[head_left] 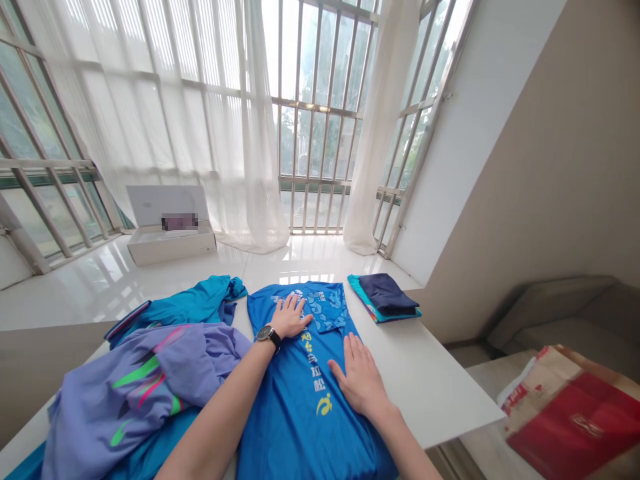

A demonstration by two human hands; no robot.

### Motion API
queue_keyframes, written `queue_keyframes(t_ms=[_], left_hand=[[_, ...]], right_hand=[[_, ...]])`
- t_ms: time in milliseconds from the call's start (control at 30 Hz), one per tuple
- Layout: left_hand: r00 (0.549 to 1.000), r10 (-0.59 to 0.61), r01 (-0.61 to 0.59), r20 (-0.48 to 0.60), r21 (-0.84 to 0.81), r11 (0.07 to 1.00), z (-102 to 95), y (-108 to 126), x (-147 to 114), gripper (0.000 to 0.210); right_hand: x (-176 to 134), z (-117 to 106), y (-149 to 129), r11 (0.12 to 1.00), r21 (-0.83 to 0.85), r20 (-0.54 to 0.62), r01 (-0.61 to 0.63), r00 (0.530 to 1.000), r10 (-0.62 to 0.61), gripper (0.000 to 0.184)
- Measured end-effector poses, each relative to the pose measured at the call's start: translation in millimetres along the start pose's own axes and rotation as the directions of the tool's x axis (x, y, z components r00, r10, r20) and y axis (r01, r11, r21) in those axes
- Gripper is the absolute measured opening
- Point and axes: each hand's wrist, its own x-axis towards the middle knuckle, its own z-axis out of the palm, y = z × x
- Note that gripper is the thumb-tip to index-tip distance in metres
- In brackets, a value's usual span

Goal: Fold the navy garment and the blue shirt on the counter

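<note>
both hands lie flat with open palms, gripping nothing, on the blue shirt [300, 407] spread on the white table [440, 380]: left hand [291, 317] near its collar, right hand [361, 381] lower down.

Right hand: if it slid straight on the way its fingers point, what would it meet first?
The right hand lies flat on the blue shirt, fingers pointing toward the folded-over sleeve; it would probably meet that fold first.

2 hands [290, 317], 3 loose shirts [300, 400], 2 folded garments [387, 297] (stacked), 1 box [170, 243].

Barred windows [320, 113], sheer curtains [210, 120] — glossy white floor [75, 287]
</note>
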Motion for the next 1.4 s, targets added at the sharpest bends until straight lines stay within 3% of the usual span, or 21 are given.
queue_keyframes(t_ms=[167,267,367,467,600,800,1100,1400], left_hand=[[0.999,-0.046,0.046,0.009,-0.001,0.999,-5.8,1.8,1.9,0.074],[0.997,-0.058,0.058,-0.046,0.004,0.998,-2.2,8.4,11.2,0.075],[0.993,-0.053,0.053,-0.107,-0.003,0.999,7.0,13.6,19.3,0.072],[0.987,-0.025,0.025,-0.161,0.0,1.0,16.2,14.9,22.1,0.068],[0.982,-0.007,0.01,-0.19,0.013,1.0,21.9,13.9,21.8,0.067],[0.973,-0.025,0.03,-0.228,0.019,0.999,25.1,14.6,23.9,0.068],[0.979,-0.038,0.029,-0.198,-0.049,0.998,6.8,18.1,26.7,0.07],[0.998,-0.061,0.06,-0.019,-0.007,0.998,-4.2,5.8,21.7,0.073]], right_hand=[[-4.4,2.4,-3.6,1.0,0.014,-0.018,0.005,1.0,-0.005,0.082],[13.3,-6.8,1.3,0.999,0.027,-0.09,0.047,0.995,-0.044,0.072],[57.1,-24.0,12.3,0.984,-0.019,-0.207,0.178,0.962,-0.178,0.053],[112.6,-36.0,27.3,0.965,-0.069,-0.197,0.253,0.945,-0.262,0.043],[170.8,-31.2,46.6,0.972,-0.1,-0.142,0.211,0.964,-0.224,0.038],[217.7,-20.0,56.4,0.979,-0.129,-0.179,0.158,0.967,-0.179,0.04],[225.8,2.8,40.7,0.921,-0.137,-0.2,0.364,0.901,-0.386,0.052],[226.4,22.7,47.4,0.953,-0.129,-0.175,0.275,0.939,-0.294,0.066]])
